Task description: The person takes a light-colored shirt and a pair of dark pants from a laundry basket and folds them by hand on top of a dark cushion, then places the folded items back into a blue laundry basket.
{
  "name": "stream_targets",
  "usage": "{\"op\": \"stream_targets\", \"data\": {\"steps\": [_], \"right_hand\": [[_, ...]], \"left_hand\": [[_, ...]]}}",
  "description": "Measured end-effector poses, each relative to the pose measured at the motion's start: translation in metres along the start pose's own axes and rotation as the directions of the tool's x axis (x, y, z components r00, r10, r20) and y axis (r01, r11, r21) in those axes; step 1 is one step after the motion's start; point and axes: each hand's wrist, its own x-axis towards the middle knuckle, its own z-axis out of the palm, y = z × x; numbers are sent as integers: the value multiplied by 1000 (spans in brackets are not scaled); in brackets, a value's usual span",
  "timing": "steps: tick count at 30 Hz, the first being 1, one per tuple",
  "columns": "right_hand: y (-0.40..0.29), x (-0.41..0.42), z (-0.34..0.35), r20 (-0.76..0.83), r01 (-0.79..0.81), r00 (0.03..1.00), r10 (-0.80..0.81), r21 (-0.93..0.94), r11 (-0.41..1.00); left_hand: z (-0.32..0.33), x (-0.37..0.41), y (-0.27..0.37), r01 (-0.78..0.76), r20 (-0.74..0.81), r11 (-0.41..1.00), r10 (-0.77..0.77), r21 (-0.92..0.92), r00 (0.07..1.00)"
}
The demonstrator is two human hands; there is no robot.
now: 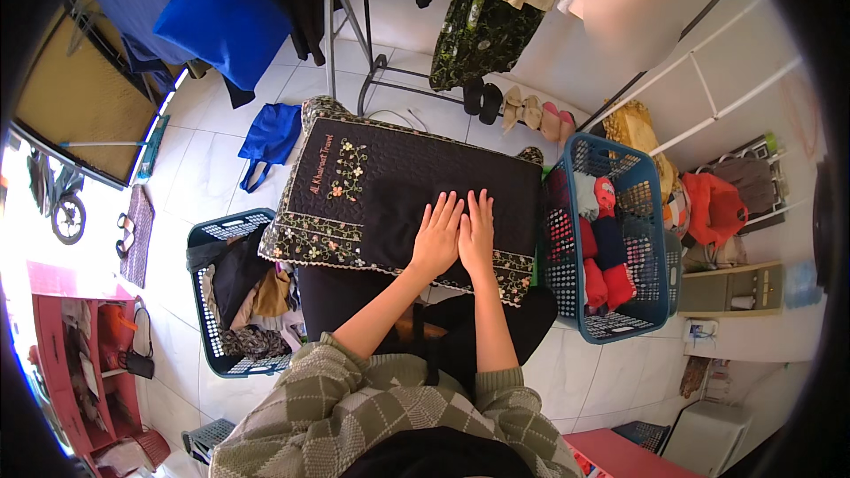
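Observation:
Both of my hands rest flat, side by side, on a black cloth (393, 216) that lies on a black quilted cover (425, 153) with embroidered flowers and lettering. My left hand (436, 232) has its fingers extended and touches my right hand (477, 229) near the thumbs. The cover is draped over a raised flat surface before me; what supports it is hidden. Left of it stands a blue plastic basket (199, 305) of loose clothes. At its right, another blue plastic basket (584, 318) holds rolled red, navy and pale garments.
A blue fabric bag (272, 133) lies on the tiled floor. Beyond the cover stand a metal clothes rack (412, 87) with hanging garments and several pairs of shoes (521, 106). A red shelf (56, 358) stands at the far left, and a white rack (704, 83) at the right.

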Motion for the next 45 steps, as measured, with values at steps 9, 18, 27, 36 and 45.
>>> {"op": "stream_targets", "data": {"steps": [9,18,27,36,45], "right_hand": [[27,2,12,70,-99,993,98,15,995],[6,-10,16,-256,-316,910,327,84,945],[-111,-27,28,-206,6,976,-69,-292,956],[-80,-28,90,-195,38,981,5,215,976],[-84,-45,51,75,-291,954,289,457,841]], "left_hand": [[14,6,-4,-49,7,997,48,66,999],[12,1,-14,-74,18,996,75,-49,997],[-40,-20,-107,327,248,796,-228,-509,942],[-82,-39,-126,662,246,551,-644,-508,725],[-81,-59,-121,626,627,-169,-436,-762,646]]}}
